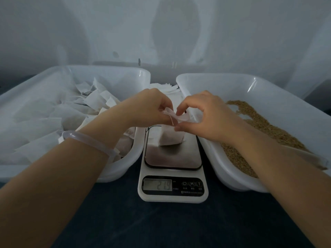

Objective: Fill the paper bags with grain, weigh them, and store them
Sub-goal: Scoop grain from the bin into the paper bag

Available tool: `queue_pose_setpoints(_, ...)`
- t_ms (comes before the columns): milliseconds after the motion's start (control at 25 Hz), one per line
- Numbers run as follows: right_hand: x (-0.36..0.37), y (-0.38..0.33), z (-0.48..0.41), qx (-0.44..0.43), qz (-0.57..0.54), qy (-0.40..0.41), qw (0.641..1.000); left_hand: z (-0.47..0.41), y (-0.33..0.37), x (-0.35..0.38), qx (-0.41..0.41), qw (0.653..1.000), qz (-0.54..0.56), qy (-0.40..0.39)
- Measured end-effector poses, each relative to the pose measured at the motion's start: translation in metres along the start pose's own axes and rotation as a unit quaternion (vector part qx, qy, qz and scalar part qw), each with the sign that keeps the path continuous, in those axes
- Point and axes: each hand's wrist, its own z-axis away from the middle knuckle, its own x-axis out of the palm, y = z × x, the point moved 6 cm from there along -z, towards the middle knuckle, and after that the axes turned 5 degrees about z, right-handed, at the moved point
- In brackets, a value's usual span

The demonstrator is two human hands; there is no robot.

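Observation:
A small white paper bag (170,138), bulging with grain, stands on the steel platform of a white kitchen scale (172,190). The scale's display shows digits that look like 21.4. My left hand (148,108) pinches the bag's top edge from the left. My right hand (202,115) pinches the same top edge from the right, thumb and forefinger closed on the paper. A thin string hangs from the bag's mouth between the two hands.
A white tub (141,76) on the left holds several filled paper bags. A white tub (223,167) on the right holds loose brown grain (265,129). A stack of flat paper bags (168,87) lies behind the scale. The tabletop (170,226) is dark.

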Motion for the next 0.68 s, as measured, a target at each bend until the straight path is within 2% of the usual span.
queue_pose_setpoints(240,-0.010,-0.007,0.001,-0.036,0.063,0.062,0.995,-0.002,-0.003,-0.002,-0.004,1.000,0.012,0.016)
queue_pose_setpoints(400,0.004,-0.003,0.001,-0.017,0.130,-0.040,0.990,-0.001,0.000,-0.001,0.012,1.000,0.019,0.015)
queue_pose_setpoints(440,0.004,-0.003,0.001,-0.012,0.097,-0.036,0.995,-0.001,0.001,-0.001,0.018,0.999,0.021,0.020)
queue_pose_setpoints(560,-0.004,0.004,0.001,0.043,-0.049,0.044,0.997,0.001,0.008,-0.004,0.049,0.997,0.031,0.048)
queue_pose_setpoints(680,-0.004,0.007,0.002,0.076,-0.038,0.052,0.995,0.003,0.017,-0.006,0.104,0.990,0.050,0.079)
